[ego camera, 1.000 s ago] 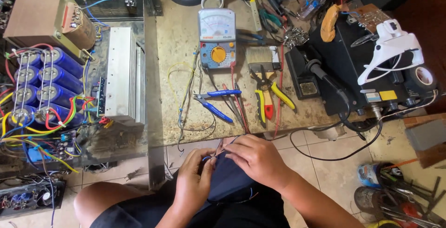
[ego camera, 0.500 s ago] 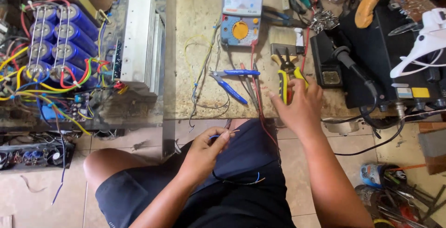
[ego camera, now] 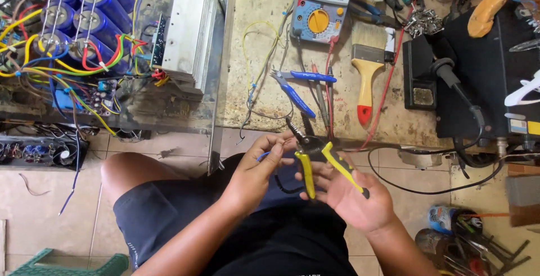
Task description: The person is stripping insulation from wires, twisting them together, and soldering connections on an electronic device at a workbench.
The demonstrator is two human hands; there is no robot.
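Observation:
My right hand point(ego camera: 351, 194) holds a pair of yellow-handled wire strippers point(ego camera: 315, 158) over my lap, jaws pointing up and left toward the bench edge. My left hand point(ego camera: 256, 169) pinches a thin blue wire point(ego camera: 263, 155) close to the strippers' jaws, and a dark wire loops down between both hands. Both hands sit just in front of the workbench point(ego camera: 264, 6).
On the bench lie blue-handled pliers point(ego camera: 298, 87), a paintbrush with a yellow and red handle point(ego camera: 367, 68), an analog multimeter point(ego camera: 322, 6) and a black soldering station point(ego camera: 478, 73). At left stands an open amplifier chassis with blue capacitors point(ego camera: 79, 12) and coloured wiring.
My right hand reached out to the bench, took the yellow strippers and brought them back to my lap beside the left hand. The view moved closer to the bench.

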